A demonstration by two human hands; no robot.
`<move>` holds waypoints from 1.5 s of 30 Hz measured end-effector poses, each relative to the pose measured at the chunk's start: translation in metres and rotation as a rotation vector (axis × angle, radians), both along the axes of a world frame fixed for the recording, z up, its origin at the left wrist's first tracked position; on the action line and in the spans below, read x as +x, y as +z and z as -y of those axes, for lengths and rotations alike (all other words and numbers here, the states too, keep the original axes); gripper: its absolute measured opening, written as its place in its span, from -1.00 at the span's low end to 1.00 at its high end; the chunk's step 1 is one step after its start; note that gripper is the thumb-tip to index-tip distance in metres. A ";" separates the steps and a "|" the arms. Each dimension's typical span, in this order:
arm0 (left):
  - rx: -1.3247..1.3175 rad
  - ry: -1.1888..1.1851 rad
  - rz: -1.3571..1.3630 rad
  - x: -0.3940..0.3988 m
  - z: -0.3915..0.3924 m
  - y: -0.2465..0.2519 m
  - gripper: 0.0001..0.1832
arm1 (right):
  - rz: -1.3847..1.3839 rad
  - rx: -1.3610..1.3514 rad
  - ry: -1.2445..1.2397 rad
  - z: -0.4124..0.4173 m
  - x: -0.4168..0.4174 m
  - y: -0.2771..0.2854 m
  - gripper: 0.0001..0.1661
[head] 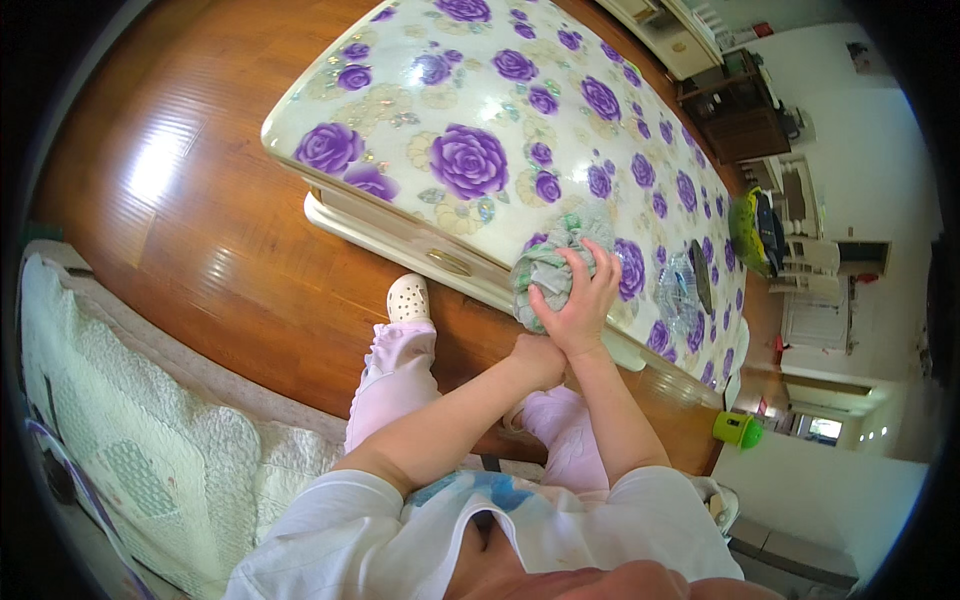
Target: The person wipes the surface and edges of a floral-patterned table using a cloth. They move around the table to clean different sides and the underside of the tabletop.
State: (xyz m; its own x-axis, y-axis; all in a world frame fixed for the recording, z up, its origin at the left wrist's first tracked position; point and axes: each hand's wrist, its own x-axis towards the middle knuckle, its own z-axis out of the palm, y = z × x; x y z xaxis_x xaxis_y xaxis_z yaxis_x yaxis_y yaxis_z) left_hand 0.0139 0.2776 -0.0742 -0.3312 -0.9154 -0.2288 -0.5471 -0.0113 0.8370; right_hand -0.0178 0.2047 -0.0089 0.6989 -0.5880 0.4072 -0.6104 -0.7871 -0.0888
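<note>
My right hand (584, 294) grips a bunched grey-green cloth (541, 276) at the near edge of a long table. Part of the cloth lies on the flower-patterned tabletop (517, 217), and its lower folds hang over the edge. Just below, my left hand (541, 361) is curled beside my right wrist. Its fingers are turned away from view, so whether it holds anything is hidden. To the right of the cloth on the table lie a clear plastic bag or wrapper (677, 292) and a dark flat object (700, 276).
A drawer with a metal handle (448, 262) is under the table edge. A quilted sofa cover (142, 442) lies behind me on the left. A green bin (735, 430) stands on the wooden floor (187, 202) at right. White chairs (810, 256) are beyond the table.
</note>
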 end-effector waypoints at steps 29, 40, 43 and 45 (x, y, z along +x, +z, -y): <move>0.164 0.415 -1.331 -0.005 -0.007 -0.057 -0.57 | 0.054 0.150 0.588 -0.020 0.278 -0.017 -0.22; 0.170 -0.040 0.111 -0.002 0.007 0.009 -0.59 | 0.047 0.185 0.190 0.024 0.015 0.004 -0.22; 0.009 -0.058 0.064 -0.004 0.007 -0.003 -0.61 | 0.028 0.159 -0.006 0.026 -0.053 0.013 -0.23; 0.037 -0.099 0.098 -0.006 0.009 -0.002 -0.60 | 0.029 0.158 -0.053 0.025 -0.079 0.013 -0.26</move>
